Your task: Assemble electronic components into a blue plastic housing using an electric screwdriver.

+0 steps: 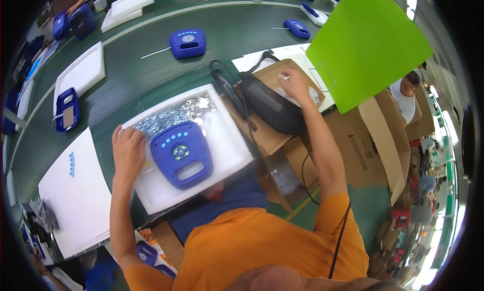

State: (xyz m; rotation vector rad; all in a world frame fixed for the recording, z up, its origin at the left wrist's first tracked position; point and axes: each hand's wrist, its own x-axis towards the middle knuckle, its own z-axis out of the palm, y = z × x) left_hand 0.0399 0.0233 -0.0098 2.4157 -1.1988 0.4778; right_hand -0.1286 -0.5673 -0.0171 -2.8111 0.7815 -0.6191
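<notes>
A blue plastic housing (204, 155) with a handle cut-out, a row of light-blue buttons and a round centre part lies in a white foam tray (229, 160). Small shiny metal parts (174, 114) are heaped along the tray's far side. My left hand (129, 149) is at the tray's left edge, beside the housing, fingers curled together; what they hold, if anything, is hidden. Over an open cardboard box (275, 72) to the right, my right hand (295, 84) pinches a small white piece (286, 78). Round white pieces show in the box under that hand.
A black padded pouch (269, 102) and a black corded tool (227, 87) lie between tray and box. A green board (370, 46) stands at right. More blue housings (187, 43) sit on the green bench. Light-blue buttons (72, 165) line a white sheet (75, 205) at left.
</notes>
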